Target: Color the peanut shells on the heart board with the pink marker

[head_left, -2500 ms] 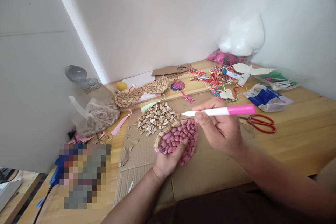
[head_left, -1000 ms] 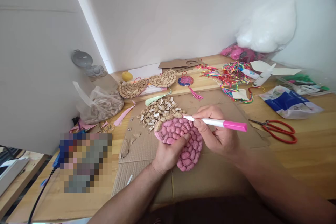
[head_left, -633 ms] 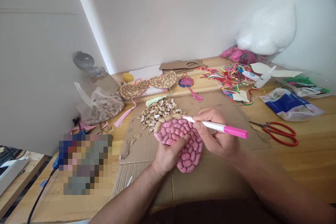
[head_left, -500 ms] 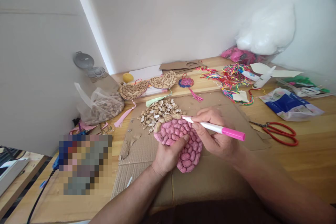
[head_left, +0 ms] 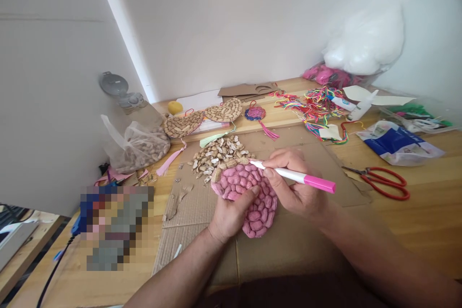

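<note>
Pink peanut-shell plaque [head_left: 245,181] sits over the cardboard sheet [head_left: 288,245], pinched in the grip of the left hand [head_left: 234,211]; above that sheet, the right hand [head_left: 303,201] has its grip closed round a pink-and-white marker [head_left: 287,174].

Left forearm [head_left: 176,264] bare, entering from near edge, slanting far and right. Left wrist [head_left: 217,235] almost straight. Left hand [head_left: 233,209] in clamping grip, left thumb [head_left: 250,198] stretched toward far right, fingers hidden beneath. Right forearm [head_left: 378,245] bare, entering from near right, slanting far and left. Right hand [head_left: 299,183] in pen-style pinch, right thumb [head_left: 278,185] and index finger [head_left: 281,160] pointing left. Hands near each other, apart.
</note>
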Demonstrator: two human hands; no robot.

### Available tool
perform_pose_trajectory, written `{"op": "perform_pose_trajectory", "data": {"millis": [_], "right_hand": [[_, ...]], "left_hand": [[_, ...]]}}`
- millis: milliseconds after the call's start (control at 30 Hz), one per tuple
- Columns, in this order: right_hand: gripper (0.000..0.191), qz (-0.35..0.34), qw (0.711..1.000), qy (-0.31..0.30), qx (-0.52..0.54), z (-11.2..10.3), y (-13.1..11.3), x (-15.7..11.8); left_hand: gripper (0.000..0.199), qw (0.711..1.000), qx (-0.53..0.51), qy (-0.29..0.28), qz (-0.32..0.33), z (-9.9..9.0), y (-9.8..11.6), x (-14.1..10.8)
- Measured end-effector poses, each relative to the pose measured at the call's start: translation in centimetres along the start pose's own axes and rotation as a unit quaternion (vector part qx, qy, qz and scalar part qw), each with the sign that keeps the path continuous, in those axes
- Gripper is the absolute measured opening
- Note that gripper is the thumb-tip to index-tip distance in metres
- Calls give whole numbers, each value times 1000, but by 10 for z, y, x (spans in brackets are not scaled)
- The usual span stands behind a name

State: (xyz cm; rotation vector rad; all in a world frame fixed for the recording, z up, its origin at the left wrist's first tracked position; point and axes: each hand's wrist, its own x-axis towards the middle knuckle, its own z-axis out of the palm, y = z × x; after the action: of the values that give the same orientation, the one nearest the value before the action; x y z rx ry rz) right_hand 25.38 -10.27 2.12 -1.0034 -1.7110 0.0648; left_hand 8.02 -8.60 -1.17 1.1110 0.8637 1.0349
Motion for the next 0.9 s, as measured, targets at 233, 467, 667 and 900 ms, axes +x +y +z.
{"op": "perform_pose_trajectory", "data": {"millis": [233,467,667,900], "right_hand": [[16,25,999,24,15,1,1,-1],[16,26,999,4,22,3,1,-3],[9,60,997,36,41,1,0,-3],[11,90,994,18,56,5,2,-7]], "left_hand": [[54,1000,15,18,-2,-1,-1,2],[62,1000,-1,20,-4,-2,-3,2],[70,993,-110,13,-28,-1,-7,2],[72,994,-102,13,-44,0,-6,-1]]}}
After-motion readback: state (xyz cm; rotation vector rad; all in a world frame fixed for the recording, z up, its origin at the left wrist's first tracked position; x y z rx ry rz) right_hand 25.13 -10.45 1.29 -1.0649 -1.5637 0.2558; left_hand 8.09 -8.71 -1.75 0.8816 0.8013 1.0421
